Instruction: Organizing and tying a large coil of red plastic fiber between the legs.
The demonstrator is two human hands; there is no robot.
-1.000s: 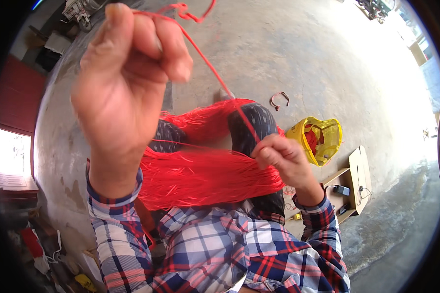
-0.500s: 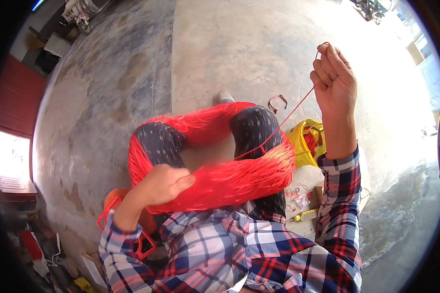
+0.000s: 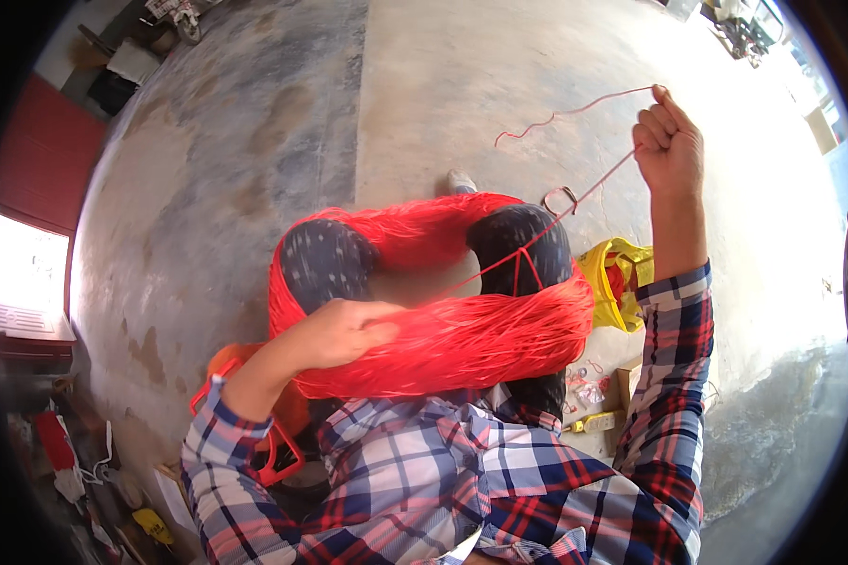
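1. Both hands work the red string: the right hand point(image 3: 669, 141) is raised above and to the right of the red string hank point(image 3: 443, 330), fist closed, pinching a single strand point(image 3: 575, 202) drawn taut from it.
2. Left hand point(image 3: 344, 331) rests flat on the hank's near side, fingers loosely spread, pressing it down.
3. Hank loops around both knees point(image 3: 325, 264), above the concrete floor point(image 3: 254, 141).
4. Progress, judged: one strand is pulled free; nearly the whole hank remains looped.
5. Right of the hank lies a yellow bag point(image 3: 617, 282).
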